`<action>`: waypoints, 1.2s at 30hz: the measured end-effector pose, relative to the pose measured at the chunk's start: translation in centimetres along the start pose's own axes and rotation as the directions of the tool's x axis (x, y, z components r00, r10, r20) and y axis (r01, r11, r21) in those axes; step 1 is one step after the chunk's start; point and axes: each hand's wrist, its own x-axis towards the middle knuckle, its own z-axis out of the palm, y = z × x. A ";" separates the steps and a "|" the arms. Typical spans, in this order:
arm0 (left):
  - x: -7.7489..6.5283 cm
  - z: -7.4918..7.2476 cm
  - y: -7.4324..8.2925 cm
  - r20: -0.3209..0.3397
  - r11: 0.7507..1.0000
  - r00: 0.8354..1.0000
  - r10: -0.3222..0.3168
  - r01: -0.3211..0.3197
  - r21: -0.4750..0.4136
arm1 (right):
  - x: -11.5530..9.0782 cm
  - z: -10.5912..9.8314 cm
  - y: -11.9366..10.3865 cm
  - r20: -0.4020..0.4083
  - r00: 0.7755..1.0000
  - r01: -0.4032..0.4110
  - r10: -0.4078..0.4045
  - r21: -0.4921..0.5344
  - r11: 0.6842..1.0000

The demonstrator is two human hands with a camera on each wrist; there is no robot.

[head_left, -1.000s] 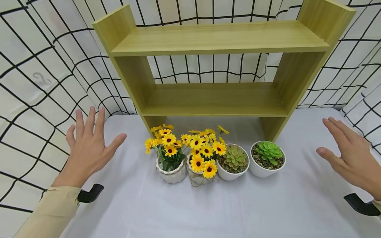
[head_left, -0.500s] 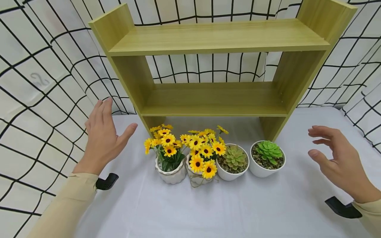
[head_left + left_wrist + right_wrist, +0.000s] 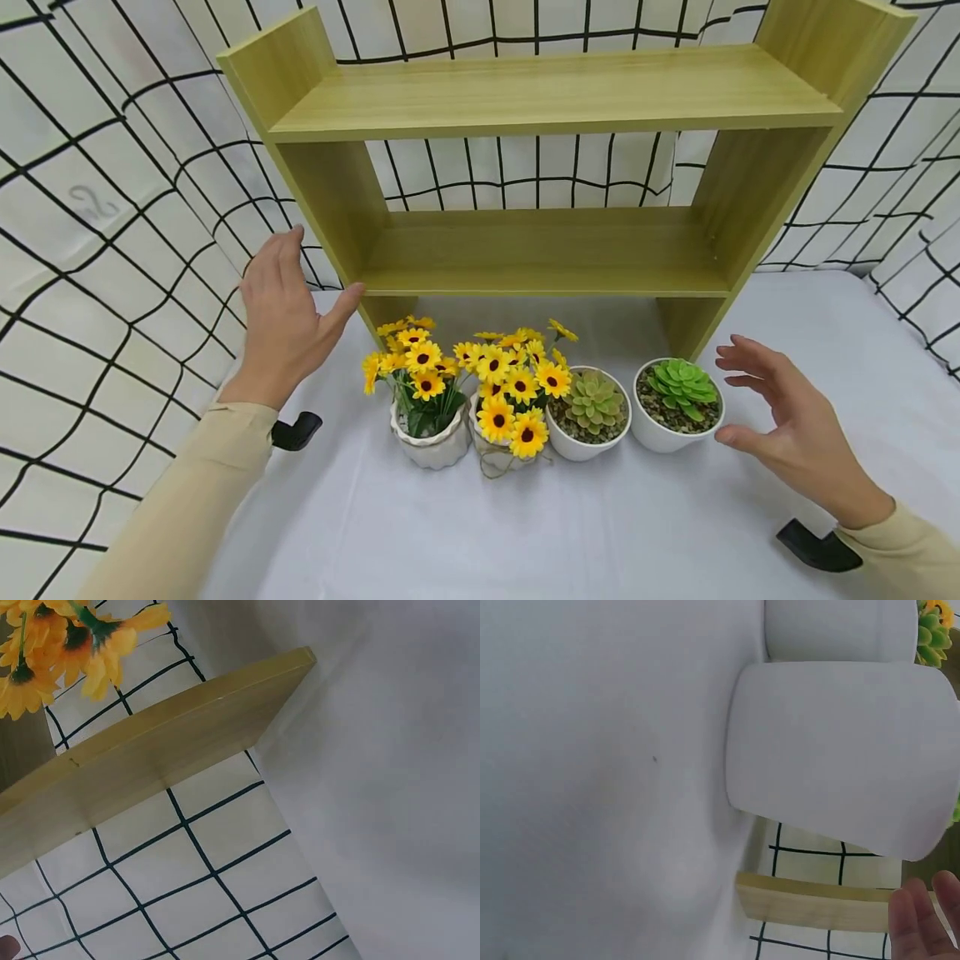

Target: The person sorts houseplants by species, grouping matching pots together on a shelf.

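My right hand (image 3: 795, 433) is beside the bright green succulent (image 3: 682, 385) in its white pot (image 3: 667, 437), thumb and fingers parted around the pot's right side and holding nothing. In the right wrist view that pot (image 3: 840, 750) fills the middle, with my fingers (image 3: 906, 922) at the lower right. My left hand (image 3: 281, 321) is raised beside the wooden shelf's left side panel (image 3: 330, 208), thumb spread and nothing in it. Between the hands stand a paler succulent (image 3: 595, 402) in a white pot and two pots of yellow flowers (image 3: 423, 358), (image 3: 517, 379).
A wooden shelf unit (image 3: 555, 92) stands at the back, its two boards bare. The pots line up in front of it on a white cloth (image 3: 465, 533). Black-lined grid walls (image 3: 97, 275) close in the back and sides.
My right hand has moved left, up to the green succulent's pot, its fingers curving somewhat. My left hand has moved right and forward, toward the shelf's left side. The pots stay in place.
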 end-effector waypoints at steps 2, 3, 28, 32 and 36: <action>0.3 0.2 0.3 -0.010 0.999 1.000 0.018 -0.018 0.026 | -0.1 0.3 0.2 0.017 1.000 -0.013 0.013 0.002 1.000; 0.4 0.3 0.4 -0.012 0.999 1.000 0.022 -0.022 0.033 | -0.1 0.5 0.2 0.027 0.999 -0.021 0.021 0.000 1.000; 2.2 1.4 1.4 -0.091 0.966 0.984 0.150 -0.127 0.225 | 0.1 2.9 0.9 0.114 0.978 -0.183 0.173 0.085 0.979; 2.2 1.5 1.2 -0.080 0.962 0.985 0.154 -0.131 0.241 | 0.0 3.1 1.2 0.106 0.981 -0.177 0.164 0.127 0.976; 2.0 1.6 1.0 -0.083 0.965 0.986 0.148 -0.125 0.230 | -0.1 3.3 1.4 0.088 0.981 -0.182 0.170 0.145 0.973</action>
